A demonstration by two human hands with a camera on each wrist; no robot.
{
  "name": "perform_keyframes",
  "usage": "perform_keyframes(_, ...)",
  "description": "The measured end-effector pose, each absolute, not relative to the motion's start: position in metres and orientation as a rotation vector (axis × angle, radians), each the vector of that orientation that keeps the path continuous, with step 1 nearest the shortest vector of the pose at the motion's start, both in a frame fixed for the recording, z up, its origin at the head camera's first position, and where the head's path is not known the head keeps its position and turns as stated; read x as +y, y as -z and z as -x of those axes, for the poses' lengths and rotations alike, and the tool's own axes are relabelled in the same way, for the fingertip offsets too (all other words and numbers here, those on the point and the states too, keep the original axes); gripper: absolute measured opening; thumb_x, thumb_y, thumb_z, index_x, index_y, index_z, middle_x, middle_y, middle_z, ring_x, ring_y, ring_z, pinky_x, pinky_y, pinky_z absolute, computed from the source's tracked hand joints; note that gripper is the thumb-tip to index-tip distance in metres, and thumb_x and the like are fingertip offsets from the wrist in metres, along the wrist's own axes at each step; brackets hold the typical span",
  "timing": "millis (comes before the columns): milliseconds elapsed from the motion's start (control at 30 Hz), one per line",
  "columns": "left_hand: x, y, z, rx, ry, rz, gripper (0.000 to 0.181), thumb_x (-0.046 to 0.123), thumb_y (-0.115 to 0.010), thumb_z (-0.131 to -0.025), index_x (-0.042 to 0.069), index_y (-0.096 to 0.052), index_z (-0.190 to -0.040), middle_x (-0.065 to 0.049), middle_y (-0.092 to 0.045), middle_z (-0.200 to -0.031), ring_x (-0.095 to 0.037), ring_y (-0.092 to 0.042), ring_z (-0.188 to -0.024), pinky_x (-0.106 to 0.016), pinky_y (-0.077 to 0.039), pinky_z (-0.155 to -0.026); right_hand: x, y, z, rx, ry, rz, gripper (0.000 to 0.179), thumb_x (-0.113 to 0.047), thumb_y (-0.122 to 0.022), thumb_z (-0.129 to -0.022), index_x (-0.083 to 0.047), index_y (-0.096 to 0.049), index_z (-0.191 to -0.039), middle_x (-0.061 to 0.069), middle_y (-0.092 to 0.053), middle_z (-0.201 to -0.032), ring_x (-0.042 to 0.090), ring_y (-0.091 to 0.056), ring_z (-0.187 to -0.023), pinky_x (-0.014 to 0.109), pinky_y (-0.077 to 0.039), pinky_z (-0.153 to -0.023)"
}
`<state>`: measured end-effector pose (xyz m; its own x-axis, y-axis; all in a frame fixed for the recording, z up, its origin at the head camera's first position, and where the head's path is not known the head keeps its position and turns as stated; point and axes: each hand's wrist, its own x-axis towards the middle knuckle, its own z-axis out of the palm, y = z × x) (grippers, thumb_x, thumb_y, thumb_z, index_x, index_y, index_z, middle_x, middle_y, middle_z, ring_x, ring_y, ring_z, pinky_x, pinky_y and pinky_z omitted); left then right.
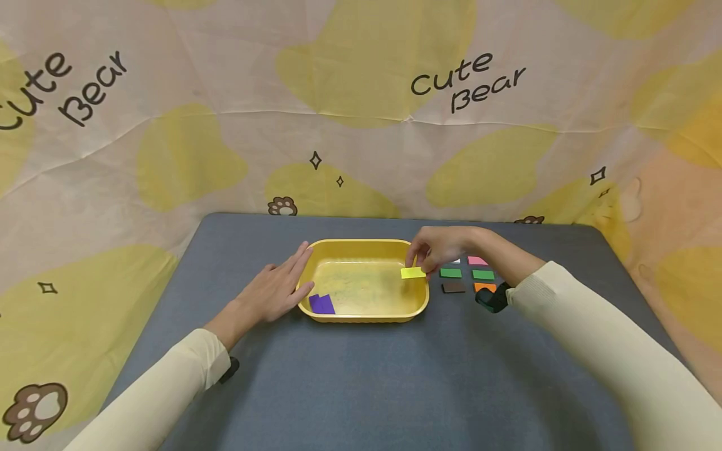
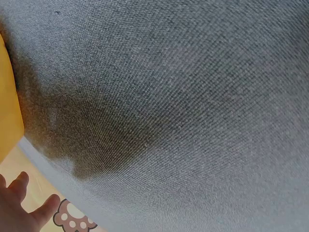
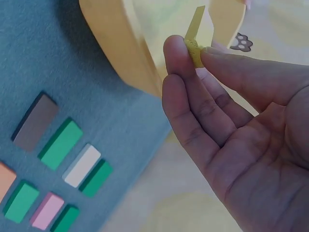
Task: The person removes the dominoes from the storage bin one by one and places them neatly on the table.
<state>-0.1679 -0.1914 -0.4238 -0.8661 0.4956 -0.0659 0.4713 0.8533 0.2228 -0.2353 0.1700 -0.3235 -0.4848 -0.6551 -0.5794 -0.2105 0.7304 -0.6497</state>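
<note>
Over the right end of a yellow plastic tray (image 1: 361,318), my right hand (image 1: 448,245) pinches a small flat yellow block (image 1: 412,273) between thumb and fingertips. The right wrist view shows the yellow block (image 3: 195,52) at the fingertips of the right hand (image 3: 251,121), tray wall (image 3: 113,48) behind it. My left hand (image 1: 273,289) lies along the tray's left rim, fingers straight. In the left wrist view only part of the left hand (image 2: 21,208) shows, low at the corner. Purple blocks (image 1: 323,305) lie in the tray's near left corner.
Right of the tray, small blocks lie in rows on the grey-blue table (image 1: 361,382): dark brown (image 1: 454,287), green (image 1: 450,273), orange (image 1: 485,287), pink (image 1: 477,260) and white (image 3: 82,165). A patterned cloth (image 1: 361,150) hangs behind the table.
</note>
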Motion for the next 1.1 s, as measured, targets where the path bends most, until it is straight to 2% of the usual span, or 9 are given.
perform_keyframes(200, -0.191, 0.424, 0.168, 2.903, -0.296, -0.756, 0.077, 0.047, -0.041, -0.104, 0.011, -0.004, -0.161, -0.007, -0.005, -0.167, -0.028, -0.031, -0.146, -0.06, -0.034, -0.106, 0.183, 0.32, 0.233, 2.062, 0.64, 0.693, 0.031, 0.009, -0.059, -0.089, 0.002, -0.068, -0.118, 0.014, -0.07, -0.095, 0.017, -0.065, -0.076, 0.033, -0.057, -0.078)
perform_keyframes(467, -0.19, 0.425, 0.168, 2.9, -0.293, -0.753, 0.078, 0.048, -0.041, -0.104, 0.011, -0.003, -0.161, -0.008, -0.006, -0.167, -0.029, -0.033, -0.146, -0.061, -0.033, -0.106, 0.205, 0.32, 0.228, 2.084, 0.68, 0.724, 0.029, 0.009, -0.062, -0.088, 0.0, -0.071, -0.114, 0.012, -0.07, -0.091, 0.023, -0.064, -0.078, 0.037, -0.057, -0.076)
perform_keyframes(667, -0.192, 0.424, 0.169, 2.909, -0.277, -0.757, 0.077, 0.047, -0.04, -0.104, 0.01, -0.005, -0.161, -0.008, -0.006, -0.167, -0.031, -0.037, -0.143, -0.063, -0.032, -0.107, 0.222, 0.323, 0.224, 2.079, 0.731, 0.689, 0.023, 0.008, -0.063, -0.088, 0.0, -0.072, -0.108, 0.009, -0.068, -0.09, 0.028, -0.064, -0.081, 0.034, -0.055, -0.075)
perform_keyframes(867, -0.192, 0.424, 0.169, 2.9, -0.287, -0.755, 0.077, 0.047, -0.041, -0.104, 0.01, -0.005, -0.161, -0.008, -0.006, -0.167, -0.03, -0.034, -0.145, -0.063, -0.032, -0.107, 0.239, 0.337, 0.219, 2.041, 0.763, 0.624, 0.025, 0.009, -0.061, -0.089, 0.003, -0.07, -0.111, 0.013, -0.065, -0.089, 0.027, -0.065, -0.081, 0.039, -0.057, -0.078)
perform_keyframes(1100, -0.192, 0.424, 0.169, 2.894, -0.284, -0.752, 0.077, 0.047, -0.04, -0.104, 0.01, -0.004, -0.161, -0.008, -0.005, -0.167, -0.03, -0.033, -0.145, -0.061, -0.034, -0.106, 0.254, 0.36, 0.211, 2.021, 0.817, 0.591, 0.024, 0.013, -0.06, -0.087, 0.005, -0.071, -0.108, 0.011, -0.066, -0.085, 0.027, -0.067, -0.079, 0.045, -0.058, -0.079)
